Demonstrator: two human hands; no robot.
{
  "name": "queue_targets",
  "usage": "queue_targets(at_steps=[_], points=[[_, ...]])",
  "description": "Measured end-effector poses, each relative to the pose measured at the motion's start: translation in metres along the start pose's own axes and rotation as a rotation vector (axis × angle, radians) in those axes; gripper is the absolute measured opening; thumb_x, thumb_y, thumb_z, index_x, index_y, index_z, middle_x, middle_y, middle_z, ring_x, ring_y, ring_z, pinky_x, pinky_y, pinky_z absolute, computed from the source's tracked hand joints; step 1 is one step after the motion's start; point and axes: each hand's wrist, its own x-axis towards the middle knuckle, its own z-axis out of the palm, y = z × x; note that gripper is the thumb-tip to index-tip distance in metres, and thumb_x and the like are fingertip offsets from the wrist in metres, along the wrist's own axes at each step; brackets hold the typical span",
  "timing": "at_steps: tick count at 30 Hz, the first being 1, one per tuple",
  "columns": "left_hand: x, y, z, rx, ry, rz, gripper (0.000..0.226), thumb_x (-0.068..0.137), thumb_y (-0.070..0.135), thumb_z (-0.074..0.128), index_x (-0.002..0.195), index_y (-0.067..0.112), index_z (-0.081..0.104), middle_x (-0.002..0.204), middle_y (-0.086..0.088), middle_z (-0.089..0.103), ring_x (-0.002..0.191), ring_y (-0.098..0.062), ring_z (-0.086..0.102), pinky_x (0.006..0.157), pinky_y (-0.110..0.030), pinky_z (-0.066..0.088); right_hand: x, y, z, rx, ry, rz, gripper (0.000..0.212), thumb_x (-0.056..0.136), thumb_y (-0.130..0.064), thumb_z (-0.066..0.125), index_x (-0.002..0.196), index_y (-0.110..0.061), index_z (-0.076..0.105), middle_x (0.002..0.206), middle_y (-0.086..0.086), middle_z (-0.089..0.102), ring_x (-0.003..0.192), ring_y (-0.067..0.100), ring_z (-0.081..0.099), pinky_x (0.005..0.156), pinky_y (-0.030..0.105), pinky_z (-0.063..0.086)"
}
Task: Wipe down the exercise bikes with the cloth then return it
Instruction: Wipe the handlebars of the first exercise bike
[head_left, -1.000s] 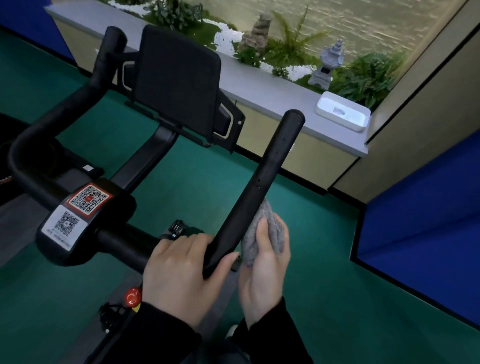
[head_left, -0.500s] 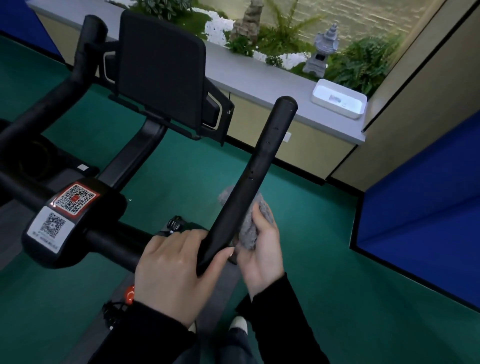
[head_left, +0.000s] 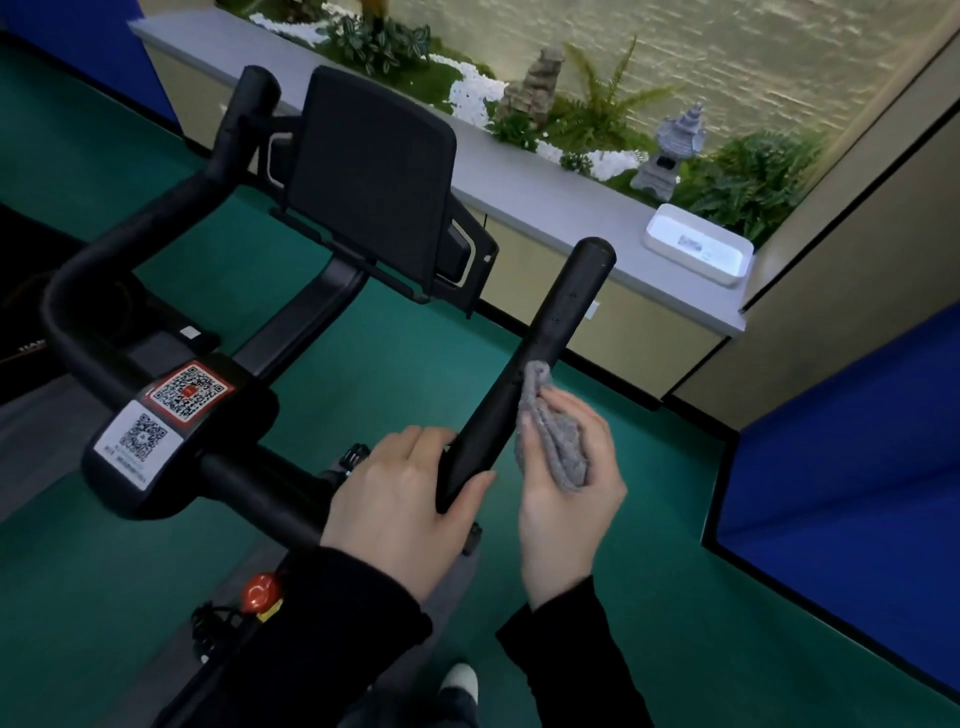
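one cloth (head_left: 556, 441) clutched in right hand (head_left: 569, 486) fingers; left hand (head_left: 402, 506) grips one handlebar (head_left: 540, 358).

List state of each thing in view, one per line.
left hand: closed around base of right handlebar
right hand: holding cloth
cloth: bunched, pressed against the handlebar's right side
screen: dark, off
red knob: untouched
white tray: on ledge, open top
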Motion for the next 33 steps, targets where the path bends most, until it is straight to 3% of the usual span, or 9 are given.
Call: queue_targets(at_steps=[4,8,10,13,17,22,25,30,33], points=[[0.0,-0.001,0.002,0.019,0.056,0.019,0.032,0.074,0.04,0.074,0.089,0.014,0.066,0.074,0.001,0.063,0.069,-0.025,0.063,0.055,-0.03,0.049,0.018,-0.002,-0.009,-0.329,-0.254,-0.367,0.033,0.072,0.014,0.073,0.098,-0.006,0.071,0.104,-0.001,0.068,0.103,0.022,0.057,0.093,0.024,0.044],[-0.001,-0.002,0.003,0.011,0.077,0.015,0.037,0.076,0.049,0.058,0.087,0.015,0.066,0.074,0.001,0.063,0.07,-0.026,0.062,0.057,-0.033,0.05,0.055,-0.013,-0.02,-0.557,-0.554,-0.614,0.034,0.071,0.015,0.067,0.1,-0.003,0.069,0.107,0.003,0.067,0.105,0.024,0.051,0.098,0.022,0.039],[-0.004,-0.003,0.003,0.001,0.075,0.005,0.043,0.079,0.053,0.049,0.088,0.015,0.066,0.075,0.001,0.063,0.072,-0.026,0.062,0.06,-0.034,0.05,0.075,-0.018,-0.019,-0.677,-0.597,-0.701,0.031,0.073,0.013,0.065,0.099,-0.002,0.069,0.106,0.006,0.067,0.105,0.024,0.048,0.098,0.021,0.037],[-0.005,-0.002,0.004,-0.003,0.075,-0.004,0.044,0.079,0.054,0.048,0.088,0.015,0.067,0.074,0.001,0.063,0.072,-0.025,0.061,0.061,-0.035,0.049,0.077,-0.023,-0.017,-0.694,-0.638,-0.693,0.03,0.073,0.014,0.065,0.098,-0.003,0.069,0.104,0.004,0.067,0.104,0.025,0.049,0.095,0.02,0.037],[-0.004,-0.001,0.004,-0.011,0.094,-0.024,0.032,0.075,0.045,0.07,0.084,0.015,0.067,0.072,0.001,0.063,0.07,-0.025,0.061,0.06,-0.033,0.048,0.07,-0.029,-0.015,-0.626,-0.802,-0.649,0.032,0.075,0.014,0.064,0.1,-0.006,0.068,0.104,0.002,0.067,0.102,0.026,0.052,0.091,0.026,0.043],[-0.004,-0.002,0.005,-0.037,0.092,-0.048,0.032,0.071,0.046,0.074,0.081,0.016,0.066,0.07,0.002,0.062,0.069,-0.025,0.061,0.059,-0.033,0.048,0.08,-0.042,-0.004,-0.795,-0.85,-0.654,0.026,0.077,0.011,0.062,0.097,-0.005,0.067,0.097,0.003,0.066,0.1,0.025,0.049,0.087,0.022,0.039],[-0.003,-0.002,0.006,-0.024,0.086,-0.046,0.032,0.072,0.048,0.071,0.079,0.018,0.065,0.068,0.002,0.061,0.068,-0.024,0.06,0.058,-0.031,0.046,0.086,-0.054,0.006,-0.895,-1.02,-0.644,0.02,0.078,0.006,0.062,0.094,-0.006,0.066,0.092,0.004,0.064,0.098,0.024,0.049,0.085,0.028,0.042],[-0.003,-0.002,0.005,-0.011,0.087,-0.039,0.032,0.069,0.047,0.073,0.076,0.017,0.064,0.065,0.001,0.058,0.065,-0.025,0.06,0.056,-0.031,0.045,0.101,-0.067,0.04,-1.016,-1.453,-0.551,0.015,0.083,-0.002,0.058,0.094,-0.01,0.065,0.093,0.004,0.065,0.096,0.024,0.051,0.087,0.033,0.041],[-0.004,-0.001,0.005,-0.014,0.084,-0.037,0.032,0.07,0.048,0.071,0.077,0.017,0.064,0.066,0.002,0.059,0.066,-0.024,0.06,0.056,-0.032,0.046,0.116,-0.07,0.043,-1.128,-1.479,-0.508,0.018,0.085,-0.001,0.051,0.097,-0.008,0.063,0.098,0.006,0.064,0.099,0.024,0.05,0.088,0.037,0.042]])
